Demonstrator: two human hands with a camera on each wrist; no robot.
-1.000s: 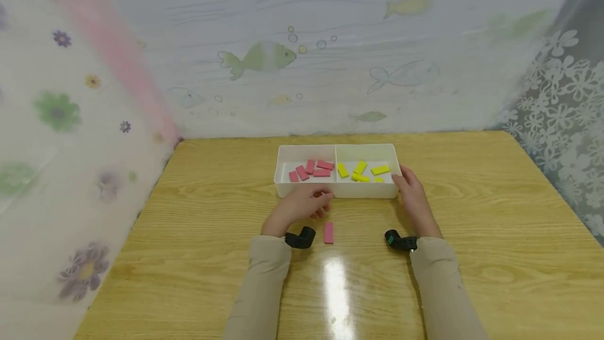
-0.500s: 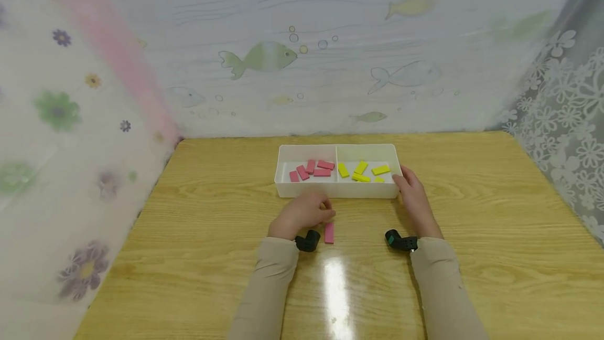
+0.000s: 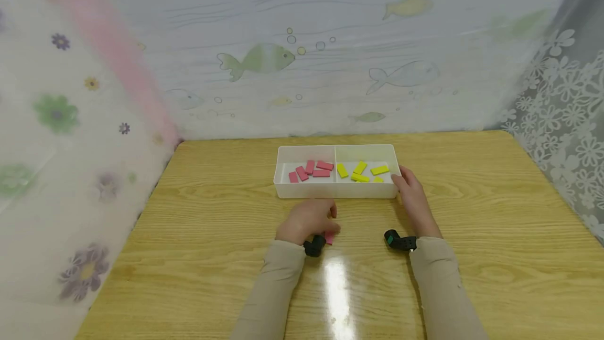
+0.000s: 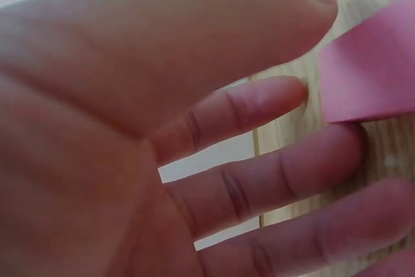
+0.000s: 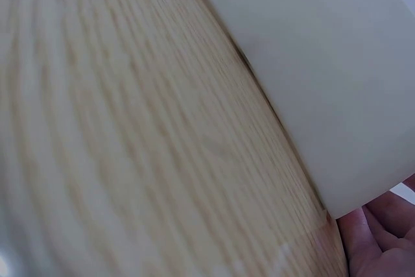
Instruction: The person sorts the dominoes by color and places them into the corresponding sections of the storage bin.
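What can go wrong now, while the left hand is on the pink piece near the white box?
The left hand covers most of the pink piece, and its fingers seem to touch only one end, so it might slip. The right hand touches just one corner of the white box, which may slide if bumped.

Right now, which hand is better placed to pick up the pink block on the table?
Left. The left hand is over the pink block, fingers touching it; the right hand rests against the white tray.
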